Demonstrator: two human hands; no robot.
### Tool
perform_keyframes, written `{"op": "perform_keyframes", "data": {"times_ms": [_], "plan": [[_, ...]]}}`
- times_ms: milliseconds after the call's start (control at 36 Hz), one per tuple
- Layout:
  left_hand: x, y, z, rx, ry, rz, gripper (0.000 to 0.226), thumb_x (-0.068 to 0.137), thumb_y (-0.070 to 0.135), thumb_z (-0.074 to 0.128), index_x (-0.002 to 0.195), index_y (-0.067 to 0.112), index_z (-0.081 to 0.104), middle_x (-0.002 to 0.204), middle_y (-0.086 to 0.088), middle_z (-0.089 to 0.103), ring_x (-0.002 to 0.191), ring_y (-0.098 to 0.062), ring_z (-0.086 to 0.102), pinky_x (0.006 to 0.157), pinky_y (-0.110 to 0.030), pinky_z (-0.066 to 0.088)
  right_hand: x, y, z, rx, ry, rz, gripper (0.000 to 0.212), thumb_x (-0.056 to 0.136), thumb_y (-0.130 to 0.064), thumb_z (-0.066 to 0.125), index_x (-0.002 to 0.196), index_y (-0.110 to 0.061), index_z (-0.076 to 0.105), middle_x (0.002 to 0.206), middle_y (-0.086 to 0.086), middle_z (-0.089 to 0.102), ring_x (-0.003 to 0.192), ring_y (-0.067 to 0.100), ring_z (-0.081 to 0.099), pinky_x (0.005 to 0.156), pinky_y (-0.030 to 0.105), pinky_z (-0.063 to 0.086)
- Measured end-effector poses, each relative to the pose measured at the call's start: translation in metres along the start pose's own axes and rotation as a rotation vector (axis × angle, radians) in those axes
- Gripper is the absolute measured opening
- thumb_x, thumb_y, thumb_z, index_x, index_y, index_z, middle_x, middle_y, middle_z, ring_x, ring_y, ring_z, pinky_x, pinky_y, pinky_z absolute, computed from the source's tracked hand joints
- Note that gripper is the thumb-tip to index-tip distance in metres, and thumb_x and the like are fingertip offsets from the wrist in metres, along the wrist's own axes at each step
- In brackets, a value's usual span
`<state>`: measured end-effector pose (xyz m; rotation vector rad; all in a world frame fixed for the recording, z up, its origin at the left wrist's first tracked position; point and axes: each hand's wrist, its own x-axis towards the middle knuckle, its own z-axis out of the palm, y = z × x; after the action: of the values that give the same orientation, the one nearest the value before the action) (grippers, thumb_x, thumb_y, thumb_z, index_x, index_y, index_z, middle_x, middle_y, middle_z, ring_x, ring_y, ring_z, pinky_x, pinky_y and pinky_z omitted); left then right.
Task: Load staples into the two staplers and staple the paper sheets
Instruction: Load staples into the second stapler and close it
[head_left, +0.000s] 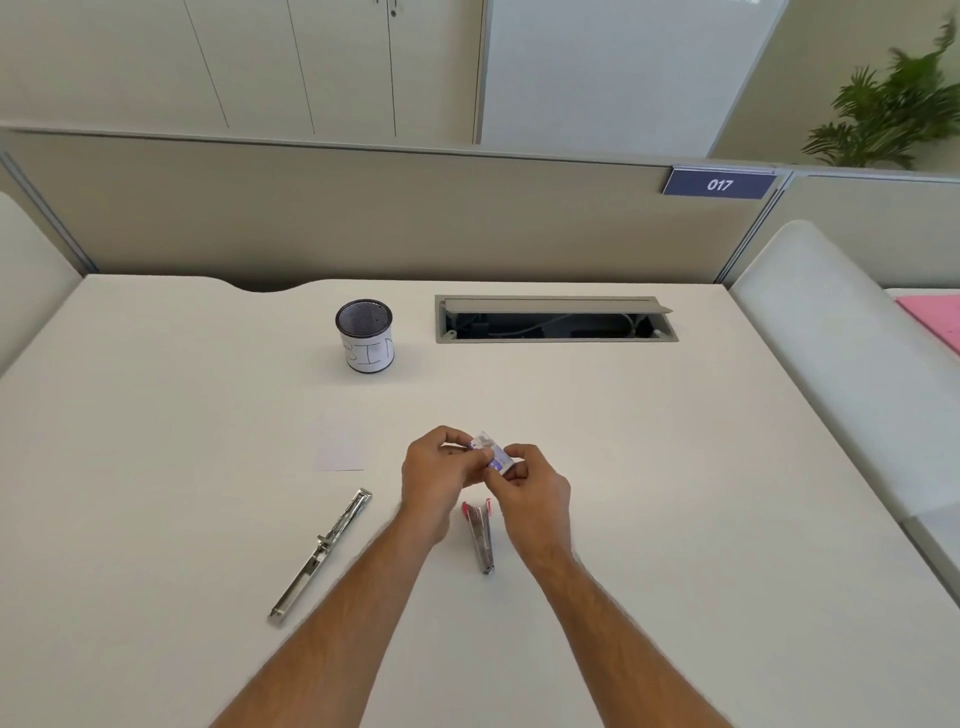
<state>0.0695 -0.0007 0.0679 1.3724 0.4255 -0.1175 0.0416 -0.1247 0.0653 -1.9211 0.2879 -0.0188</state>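
Note:
A small staple box (492, 451), white and purple, is held above the white desk between both hands. My left hand (436, 475) pinches its left end and my right hand (530, 491) grips its right end. Just below the hands lies a small stapler (480, 535) with pink ends, flat on the desk. A longer silver stapler (323, 555), swung fully open, lies diagonally to the left. A small white paper sheet (340, 451) rests flat on the desk left of my hands, faint against the surface.
A mesh cup labelled BIN (365, 336) stands at the back of the desk (675, 493). An open cable hatch (555, 319) is set into the desk at the back right. Beige partitions enclose the desk.

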Motion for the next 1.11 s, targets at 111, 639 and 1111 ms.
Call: {"op": "perform_keyframes", "data": {"times_ms": [111, 639, 1111], "plan": [[-0.002, 0.004, -0.014, -0.078, 0.058, -0.021, 0.018, 0.075, -0.007, 0.082, 0.087, -0.005, 0.068, 0.088, -0.03, 0.074, 0.077, -0.038, 0.077, 0.069, -0.037, 0.064, -0.008, -0.006, 0.008, 0.053, -0.034, -0.024, 0.016, 0.086, -0.021, 0.074, 0.093, -0.034, 0.067, 0.075, -0.013, 0.074, 0.068, 0.005, 0.068, 0.062, 0.022, 0.055], [-0.012, 0.012, -0.038, -0.259, -0.037, -0.088, 0.016, 0.094, -0.002, 0.064, 0.099, 0.006, 0.051, 0.094, -0.031, 0.075, 0.088, -0.043, 0.076, 0.076, -0.044, 0.065, -0.013, -0.017, 0.01, 0.098, -0.125, -0.102, 0.043, 0.084, -0.009, 0.076, 0.083, -0.052, 0.075, 0.082, -0.002, 0.078, 0.076, 0.022, 0.072, 0.072, 0.033, 0.06], [-0.015, 0.006, -0.032, -0.343, -0.018, -0.091, 0.011, 0.099, 0.002, 0.059, 0.101, 0.005, 0.049, 0.092, -0.029, 0.076, 0.085, -0.042, 0.077, 0.067, -0.04, 0.064, -0.009, -0.01, -0.004, 0.162, -0.19, -0.041, 0.026, 0.083, -0.01, 0.079, 0.105, -0.025, 0.078, 0.088, 0.004, 0.079, 0.082, 0.026, 0.074, 0.081, 0.041, 0.063]]}}
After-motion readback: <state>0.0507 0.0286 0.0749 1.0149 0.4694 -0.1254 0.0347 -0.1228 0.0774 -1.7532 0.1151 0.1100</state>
